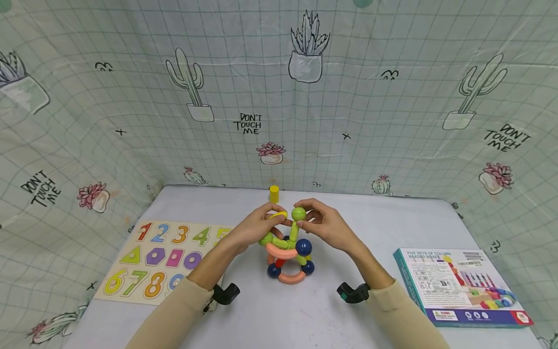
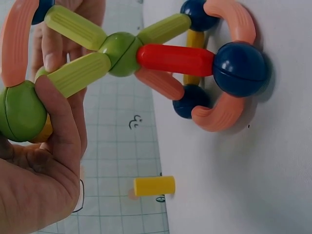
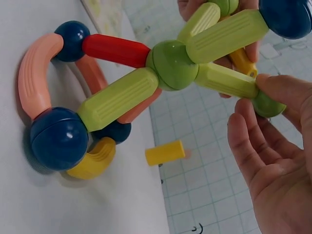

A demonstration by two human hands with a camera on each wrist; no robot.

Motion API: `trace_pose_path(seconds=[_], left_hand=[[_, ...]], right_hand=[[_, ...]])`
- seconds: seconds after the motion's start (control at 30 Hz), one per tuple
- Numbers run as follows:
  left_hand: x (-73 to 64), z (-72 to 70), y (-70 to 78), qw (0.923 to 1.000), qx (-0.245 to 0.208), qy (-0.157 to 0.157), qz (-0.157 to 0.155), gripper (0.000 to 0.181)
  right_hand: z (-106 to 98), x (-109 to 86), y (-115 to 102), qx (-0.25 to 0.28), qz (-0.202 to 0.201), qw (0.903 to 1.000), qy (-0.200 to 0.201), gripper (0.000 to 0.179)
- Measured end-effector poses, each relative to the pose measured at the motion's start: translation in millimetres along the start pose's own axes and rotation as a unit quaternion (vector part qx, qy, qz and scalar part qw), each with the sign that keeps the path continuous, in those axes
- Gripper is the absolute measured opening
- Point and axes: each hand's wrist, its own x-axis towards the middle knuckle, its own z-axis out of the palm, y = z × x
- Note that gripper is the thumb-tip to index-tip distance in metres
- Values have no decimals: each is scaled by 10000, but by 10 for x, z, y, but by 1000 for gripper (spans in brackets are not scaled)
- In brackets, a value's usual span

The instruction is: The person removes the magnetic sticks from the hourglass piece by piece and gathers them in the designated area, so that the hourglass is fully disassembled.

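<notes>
A magnetic stick-and-ball structure stands on the table, with navy balls (image 2: 239, 69) and curved salmon rods (image 1: 292, 277) at its base. A red rod (image 2: 175, 60) and light green rods meet at a central green ball (image 3: 171, 64). Higher up, a curved salmon rod (image 1: 281, 253) joins a green ball (image 2: 22, 111) to a navy ball (image 1: 303, 247). My left hand (image 1: 253, 228) holds a curved yellow rod (image 3: 242, 62) beside the left green ball. With thumb and fingers, my right hand (image 1: 327, 225) pinches the far green ball (image 1: 298, 214) atop a green rod; the yellow rod's end is close to it.
A short yellow cylinder (image 1: 273, 194) stands upright behind the structure. To the left lies a number and shape puzzle board (image 1: 126, 264), partly under the left forearm. A boxed toy set (image 1: 457, 286) lies at the right. Patterned cloth (image 1: 270, 97) hangs behind the table.
</notes>
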Motion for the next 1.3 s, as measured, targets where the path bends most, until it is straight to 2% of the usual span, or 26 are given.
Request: trace_pose_path(seconds=[0.23,0.53,0.8,1.03,1.3], left_hand=[[5,7,7,9999,60,-69,-42,29],[15,3,6,10000,85,-41,-26,30],[26,-2,-5,9999,64,-50,-77,32],[20,2,-2,10000,64,-26,-65,32],[7,-12,2,9999,37,-96,-110,32]], right_hand=[[21,8,-7,-101,-98,9998,167,40],[40,11,-15,-399,-476,9974,353,42],[12,2,3,-57,-120,9995,297,41],[-5,-17,-4,46,-72,9997,241,41],[-87,-61,4,-373,153,9985,382,42]])
